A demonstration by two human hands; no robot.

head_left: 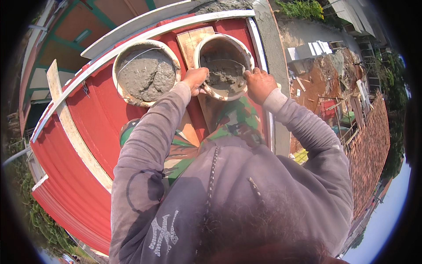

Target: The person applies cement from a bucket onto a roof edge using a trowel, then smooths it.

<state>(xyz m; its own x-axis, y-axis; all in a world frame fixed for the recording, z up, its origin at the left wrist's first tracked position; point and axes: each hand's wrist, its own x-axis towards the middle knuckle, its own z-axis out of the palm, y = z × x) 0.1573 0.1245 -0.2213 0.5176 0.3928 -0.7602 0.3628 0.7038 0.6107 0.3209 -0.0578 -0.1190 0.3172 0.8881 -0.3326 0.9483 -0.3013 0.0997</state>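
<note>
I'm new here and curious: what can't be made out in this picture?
In the head view:
Floors of the left bucket and right bucket: under grey mortar.
Palms of the left hand and right hand: hidden by the hands' backs.
Yard debris: too small to identify.
Farther mortar: cut by the upper edge.

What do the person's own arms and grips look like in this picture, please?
The left sleeve and right sleeve are long, wrinkled and faded grey-purple, part of one sweatshirt. The right cuff looks paler than the fabric above it. The left grip and right grip are bare, without gloves.
</note>
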